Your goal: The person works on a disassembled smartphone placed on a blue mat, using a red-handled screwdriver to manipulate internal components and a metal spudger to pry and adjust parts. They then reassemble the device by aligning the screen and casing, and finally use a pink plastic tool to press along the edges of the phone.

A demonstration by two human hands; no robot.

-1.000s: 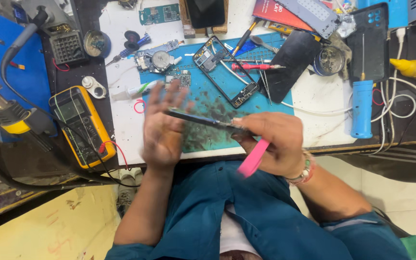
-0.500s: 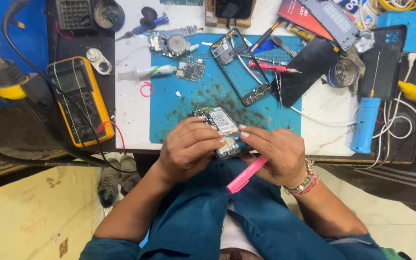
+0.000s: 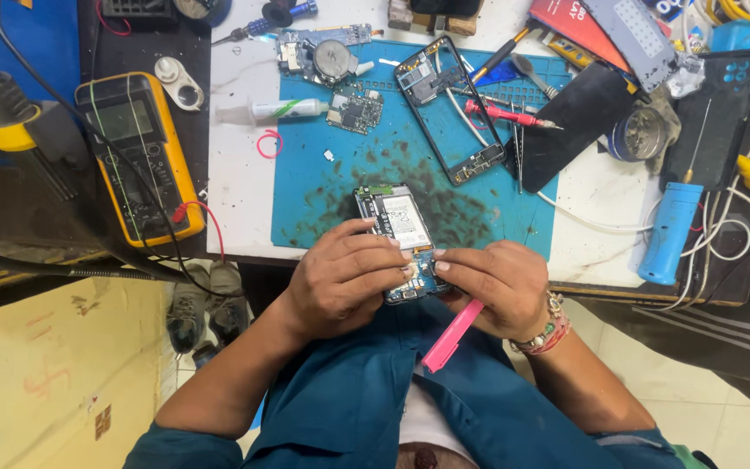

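Observation:
An opened phone point(image 3: 397, 223) with its back off, showing a white battery and a circuit board, rests at the near edge of the blue work mat point(image 3: 305, 187). My left hand point(image 3: 340, 278) grips the phone's lower left side. From the right, my right hand point(image 3: 492, 287) presses its fingertips onto the lower board, and a pink plastic pry tool point(image 3: 451, 337) is tucked in that hand, pointing toward my body.
An empty phone frame point(image 3: 449, 108), a small circuit board point(image 3: 356, 111), a red screwdriver point(image 3: 505, 115), tweezers and a dark phone panel point(image 3: 570, 126) lie on the mat's far side. A yellow multimeter point(image 3: 136, 156) sits left, a blue tool point(image 3: 670, 230) right.
The phone was held edge-on above the mat a second ago. It now lies flat at the mat's near edge with both hands closed in on its lower end.

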